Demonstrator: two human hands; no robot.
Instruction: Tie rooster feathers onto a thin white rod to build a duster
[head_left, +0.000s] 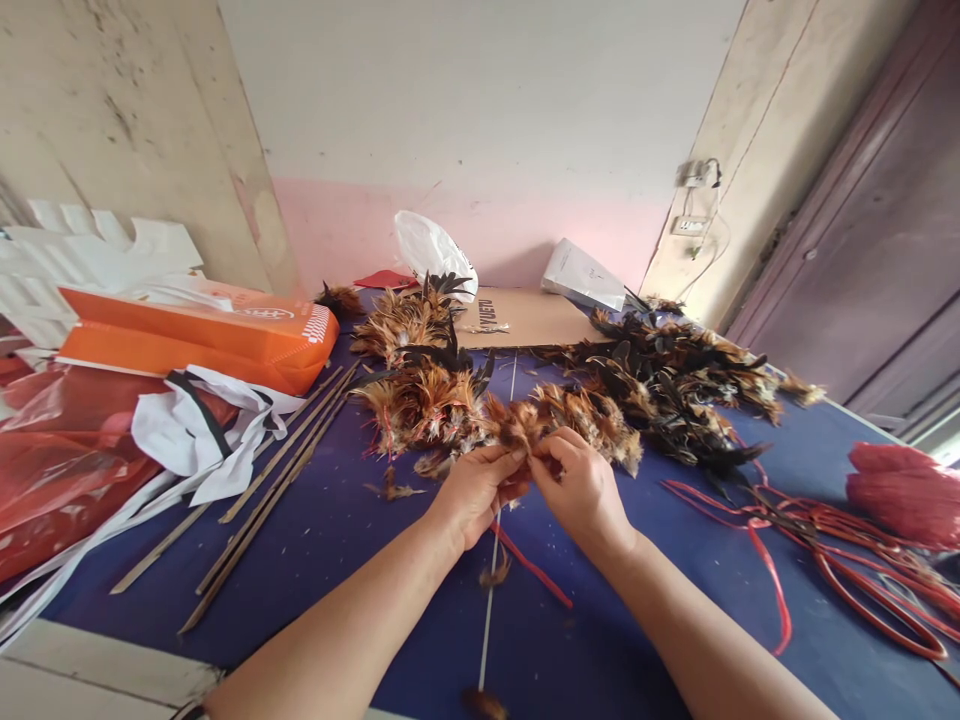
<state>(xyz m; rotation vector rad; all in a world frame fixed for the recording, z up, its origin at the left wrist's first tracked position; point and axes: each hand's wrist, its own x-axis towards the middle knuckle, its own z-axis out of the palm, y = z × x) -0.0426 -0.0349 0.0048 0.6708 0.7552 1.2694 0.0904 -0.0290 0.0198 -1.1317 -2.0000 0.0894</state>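
My left hand (480, 492) and my right hand (577, 485) meet over the middle of the blue table. Between their fingertips is a small bundle of brown feathers (516, 422), its base pinched by both. A red plastic strip (534, 568) trails below my left hand onto the table; whether it is tied to the bundle is hidden by the fingers. Just beyond my hands lie a pile of orange-brown feathers (427, 400) on the left and more brown feathers (596, 425) on the right. One loose feather (495, 572) rests beneath my wrists.
Dark feathers (667, 380) cover the back right, with red strips (772, 570), scissors (787, 520) and a red plastic bundle (904, 495) nearer. On the left are thin wooden sticks (274, 500), white cloth strips (176, 430) and an orange bag (202, 340). Cardboard (540, 318) lies behind.
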